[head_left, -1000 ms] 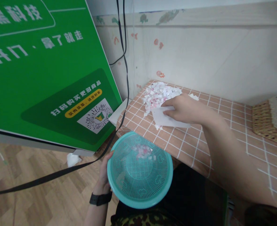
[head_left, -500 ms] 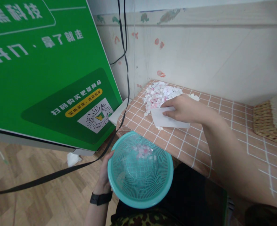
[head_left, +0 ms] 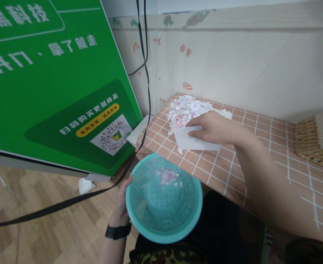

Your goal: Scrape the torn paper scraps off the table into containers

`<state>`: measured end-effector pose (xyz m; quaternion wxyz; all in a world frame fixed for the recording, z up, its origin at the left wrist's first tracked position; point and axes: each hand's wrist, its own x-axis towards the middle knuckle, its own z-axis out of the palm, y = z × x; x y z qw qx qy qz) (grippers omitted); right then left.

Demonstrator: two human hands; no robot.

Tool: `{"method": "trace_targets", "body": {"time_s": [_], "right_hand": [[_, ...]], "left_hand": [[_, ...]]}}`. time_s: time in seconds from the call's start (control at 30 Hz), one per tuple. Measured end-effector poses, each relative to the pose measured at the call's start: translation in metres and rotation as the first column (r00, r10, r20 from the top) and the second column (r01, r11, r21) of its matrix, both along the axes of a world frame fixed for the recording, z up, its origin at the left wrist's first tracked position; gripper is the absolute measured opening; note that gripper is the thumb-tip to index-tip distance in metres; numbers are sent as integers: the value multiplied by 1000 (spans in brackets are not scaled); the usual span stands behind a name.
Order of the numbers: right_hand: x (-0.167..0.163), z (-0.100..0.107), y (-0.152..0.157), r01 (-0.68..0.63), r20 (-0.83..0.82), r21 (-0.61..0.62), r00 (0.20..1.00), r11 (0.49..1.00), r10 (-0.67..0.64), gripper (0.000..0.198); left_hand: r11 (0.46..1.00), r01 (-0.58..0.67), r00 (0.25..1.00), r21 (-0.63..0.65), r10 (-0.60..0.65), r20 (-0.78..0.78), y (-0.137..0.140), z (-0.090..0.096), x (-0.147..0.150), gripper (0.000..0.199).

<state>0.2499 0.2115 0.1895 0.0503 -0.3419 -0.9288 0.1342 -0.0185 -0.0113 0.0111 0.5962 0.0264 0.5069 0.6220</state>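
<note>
My left hand (head_left: 123,200) grips the left rim of a round teal plastic colander (head_left: 164,216), which sits just below the table edge. A small heap of white and pink paper scraps (head_left: 167,176) lies inside it. On the table, my right hand (head_left: 212,128) pinches a white card (head_left: 196,142) whose lower edge rests on or close to the surface. Behind the card is a larger pile of torn paper bits (head_left: 187,108), white with some pink. A few loose scraps lie in front of the card, and my right hand hides part of the pile.
The table (head_left: 266,154) has a brown cloth with a white grid and stands against the wall. A woven basket (head_left: 311,141) is at its right end. To the left stands a big green panel (head_left: 68,80), with a black cable (head_left: 95,198) hanging across.
My right hand and the card have shifted slightly left and toward the table's front edge. My left hand and the colander have stayed nearly still.
</note>
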Motion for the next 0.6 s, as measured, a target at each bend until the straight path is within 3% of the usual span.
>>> {"method": "trace_targets", "body": {"time_s": [0.3,0.6], "right_hand": [[-7,0,-6,-51,-37,-32,998,998,50,29],[1,-2,2,15,-10,-7,1000,1000,-15,28]], "left_hand": [[999,-8,1000,-31,9,16,1,8,4,23],[999,-19,1000,-48,20,18,2,4,3,24]]}}
